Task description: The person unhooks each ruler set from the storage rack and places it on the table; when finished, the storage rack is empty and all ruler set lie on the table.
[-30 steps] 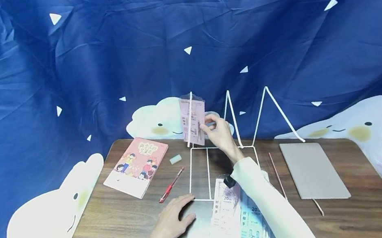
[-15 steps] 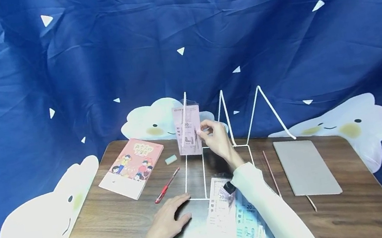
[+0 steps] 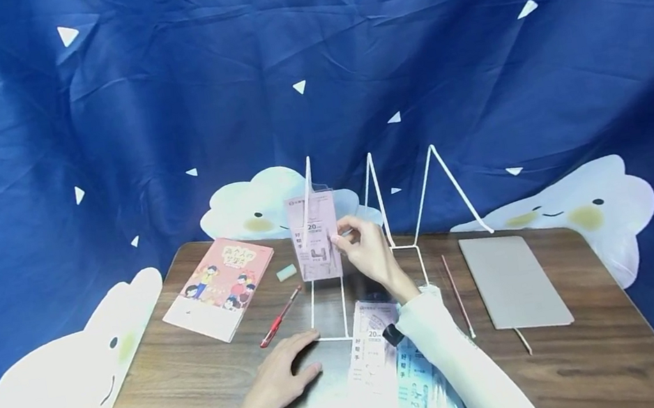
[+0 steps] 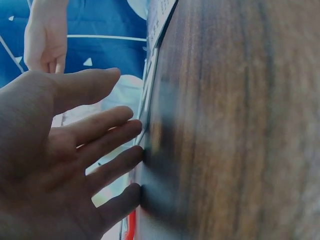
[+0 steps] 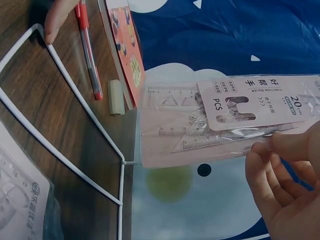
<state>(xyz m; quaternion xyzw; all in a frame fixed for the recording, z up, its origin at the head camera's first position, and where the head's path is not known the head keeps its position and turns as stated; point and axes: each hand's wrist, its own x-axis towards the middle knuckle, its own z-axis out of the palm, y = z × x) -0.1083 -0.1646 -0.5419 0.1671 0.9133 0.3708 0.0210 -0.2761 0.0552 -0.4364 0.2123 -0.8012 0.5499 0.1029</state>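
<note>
My right hand (image 3: 367,247) pinches the right edge of a pink ruler set packet (image 3: 314,237), held upright at the back left of a white wire rack (image 3: 344,307). In the head view, the rack's left upright crosses the packet's upper part. In the right wrist view, clear rulers (image 5: 180,132) show through the packet's plastic. My left hand (image 3: 277,380) lies with fingers extended on the table, its fingertips at the rack's front left corner. A second pink ruler packet (image 3: 374,373) and a blue one (image 3: 414,385) lie in front, partly under my right forearm.
Left of the rack are a pink book (image 3: 222,287), a small pale eraser (image 3: 286,273) and a red pen (image 3: 280,318). To its right lie a thin reddish stick (image 3: 458,297) and a grey notebook (image 3: 516,281). A blue cloth (image 3: 221,93) hangs behind the table.
My right hand has lowered the pink ruler packet along the left upright and turned its printed front more toward the head camera. The left hand has stayed in place. The head view has shifted slightly.
</note>
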